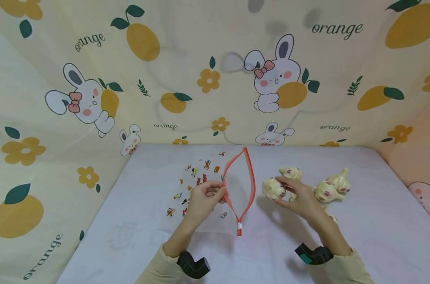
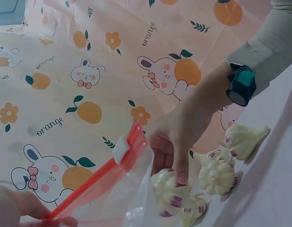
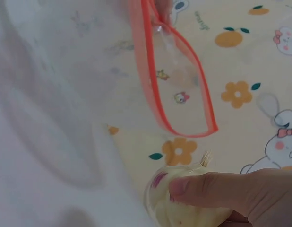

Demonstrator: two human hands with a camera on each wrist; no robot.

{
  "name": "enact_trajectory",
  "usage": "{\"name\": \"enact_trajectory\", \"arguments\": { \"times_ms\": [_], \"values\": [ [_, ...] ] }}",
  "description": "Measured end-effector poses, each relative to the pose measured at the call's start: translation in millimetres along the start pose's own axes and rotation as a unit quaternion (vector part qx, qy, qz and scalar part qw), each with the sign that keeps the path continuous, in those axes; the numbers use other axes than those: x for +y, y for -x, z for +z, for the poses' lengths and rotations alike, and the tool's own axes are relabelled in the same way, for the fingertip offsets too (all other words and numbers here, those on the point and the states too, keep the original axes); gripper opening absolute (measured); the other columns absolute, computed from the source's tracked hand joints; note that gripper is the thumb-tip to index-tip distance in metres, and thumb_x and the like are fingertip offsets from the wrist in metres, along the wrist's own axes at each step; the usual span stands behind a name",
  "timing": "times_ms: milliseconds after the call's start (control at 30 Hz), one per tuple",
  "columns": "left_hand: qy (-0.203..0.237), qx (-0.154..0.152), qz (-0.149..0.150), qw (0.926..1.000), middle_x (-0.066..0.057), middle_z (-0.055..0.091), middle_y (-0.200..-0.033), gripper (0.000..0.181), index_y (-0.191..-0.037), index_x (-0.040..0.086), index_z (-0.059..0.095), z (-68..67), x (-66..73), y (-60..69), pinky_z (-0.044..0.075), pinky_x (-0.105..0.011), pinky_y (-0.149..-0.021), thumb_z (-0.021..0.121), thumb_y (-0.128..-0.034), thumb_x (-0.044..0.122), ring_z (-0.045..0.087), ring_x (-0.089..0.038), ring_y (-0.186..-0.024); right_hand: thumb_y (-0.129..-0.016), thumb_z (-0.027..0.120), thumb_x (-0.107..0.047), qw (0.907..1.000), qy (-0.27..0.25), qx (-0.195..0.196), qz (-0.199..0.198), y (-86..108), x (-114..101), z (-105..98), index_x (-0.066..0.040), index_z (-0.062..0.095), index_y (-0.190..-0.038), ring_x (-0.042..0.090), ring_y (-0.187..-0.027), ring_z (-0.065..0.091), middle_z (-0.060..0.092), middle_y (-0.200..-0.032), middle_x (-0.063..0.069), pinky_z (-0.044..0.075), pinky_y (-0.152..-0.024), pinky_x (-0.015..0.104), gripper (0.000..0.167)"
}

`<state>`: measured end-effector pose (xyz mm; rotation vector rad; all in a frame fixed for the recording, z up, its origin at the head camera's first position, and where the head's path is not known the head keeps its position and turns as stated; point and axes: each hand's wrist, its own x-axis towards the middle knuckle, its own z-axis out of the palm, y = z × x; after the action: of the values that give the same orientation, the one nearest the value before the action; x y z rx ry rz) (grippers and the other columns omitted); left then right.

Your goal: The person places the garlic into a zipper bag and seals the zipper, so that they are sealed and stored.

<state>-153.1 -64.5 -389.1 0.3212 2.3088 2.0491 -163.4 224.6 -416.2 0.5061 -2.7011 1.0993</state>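
By the left hand's (image 1: 205, 198) curled fingers, the red rim (image 1: 252, 182) of a clear slider bag (image 1: 197, 169) is pinched; its mouth is best held wide. Right of that, a garlic bulb (image 1: 273, 188) is gripped between the right hand's (image 1: 301, 199) thumb and fingers, and should be aimed centrally. Past these, other garlic bulbs (image 1: 339, 180) are partly hidden.

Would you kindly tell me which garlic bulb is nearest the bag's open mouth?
The garlic bulb gripped by the right hand, beside the bag's red rim; the other bulbs lie farther right on the table, unheld.
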Motion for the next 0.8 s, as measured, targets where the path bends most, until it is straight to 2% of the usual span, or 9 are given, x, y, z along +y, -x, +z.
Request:
{"name": "enact_trajectory", "arguments": {
  "times_ms": [133, 433, 633, 700, 800],
  "values": [
    [-0.005, 0.001, -0.005, 1.0, -0.03, 0.069, -0.091, 0.016, -0.102, -0.007, 0.066, 0.3, -0.4, -0.6, 0.059, -0.015, -0.065, 0.064, -0.0896, 0.004, 0.064, 0.0, -0.062, -0.073, 0.082, -0.006, 0.9999, 0.009, 0.008, -0.002, -2.9, -5.3, -0.7, 0.004, 0.056, -0.128, 0.041, -0.106, 0.066, 0.063, -0.124, 0.027, 0.056, -0.089, 0.046, 0.061],
    [-0.006, 0.002, -0.008, 0.9999, -0.029, 0.069, -0.091, 0.016, -0.101, -0.007, 0.066, -0.1, 0.2, 0.8, 0.059, -0.015, -0.064, 0.064, -0.0898, 0.005, 0.064, 0.0, -0.062, -0.072, 0.082, -0.004, 0.9991, 0.0, 0.031, -0.028, -6.7, -16.2, -3.4, 0.006, 0.056, -0.126, 0.043, -0.105, 0.066, 0.062, -0.125, 0.028, 0.056, -0.087, 0.046, 0.061],
    [-0.005, 0.001, 0.005, 1.0, -0.03, 0.069, -0.091, 0.017, -0.102, -0.008, 0.066, -0.3, 0.7, 1.2, 0.06, -0.016, -0.064, 0.065, -0.0894, 0.004, 0.064, 0.0, -0.062, -0.072, 0.083, -0.008, 0.9984, -0.01, 0.045, -0.032, -8.1, -23.9, -7.5, 0.001, 0.057, -0.127, 0.041, -0.103, 0.067, 0.064, -0.122, 0.025, 0.057, -0.085, 0.046, 0.062],
    [-0.006, 0.001, 0.01, 0.9999, -0.03, 0.069, -0.091, 0.017, -0.101, -0.008, 0.066, -0.1, 0.1, 0.5, 0.06, -0.016, -0.065, 0.064, -0.0894, 0.003, 0.064, 0.001, -0.062, -0.072, 0.083, -0.01, 0.9978, -0.012, 0.055, -0.035, -8.4, -27.1, -7.6, -0.001, 0.058, -0.127, 0.035, -0.102, 0.068, 0.065, -0.121, 0.023, 0.059, -0.084, 0.039, 0.062],
    [-0.003, -0.001, 0.012, 0.9999, -0.031, 0.069, -0.09, 0.017, -0.101, -0.009, 0.066, 0.3, -1.0, 0.0, 0.059, -0.015, -0.065, 0.064, -0.0894, 0.003, 0.064, 0.002, -0.062, -0.071, 0.084, -0.009, 0.9962, -0.028, 0.069, -0.046, -8.9, -31.7, -6.3, -0.003, 0.059, -0.126, 0.007, -0.103, 0.067, 0.066, -0.121, 0.021, 0.058, -0.085, 0.018, 0.061]
  ]
}}
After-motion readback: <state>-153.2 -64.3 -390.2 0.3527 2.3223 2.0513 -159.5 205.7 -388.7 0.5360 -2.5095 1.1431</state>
